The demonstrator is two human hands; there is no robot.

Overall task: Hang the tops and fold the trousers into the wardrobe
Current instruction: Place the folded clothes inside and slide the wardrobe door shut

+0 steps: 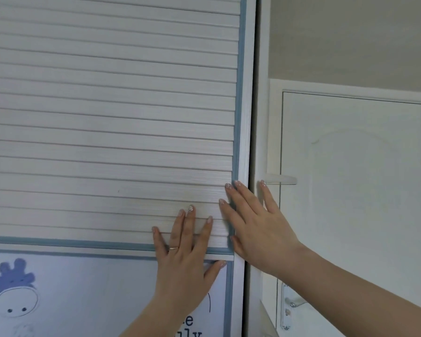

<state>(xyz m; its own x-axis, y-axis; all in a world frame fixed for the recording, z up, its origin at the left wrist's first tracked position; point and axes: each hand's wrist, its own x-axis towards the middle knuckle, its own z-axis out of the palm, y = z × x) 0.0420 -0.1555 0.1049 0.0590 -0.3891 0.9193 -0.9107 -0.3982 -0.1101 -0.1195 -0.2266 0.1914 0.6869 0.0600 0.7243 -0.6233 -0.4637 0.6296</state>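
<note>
The wardrobe's sliding door (107, 117) fills the left of the view: white horizontal slats, a blue trim, and a lower panel with a blue cartoon animal (12, 295). My left hand (187, 259) lies flat on the door across the blue crossbar, fingers spread and straight. My right hand (255, 229) presses flat on the door's right edge frame (244, 117), fingers straight, with the outer fingers reaching past the edge. No clothes are in view.
A dark gap (253, 93) runs between the door's edge and the white wardrobe side. To the right stands a white room door (350, 178) with a handle (292, 304) low down and hinges at the far right. Beige wall above it.
</note>
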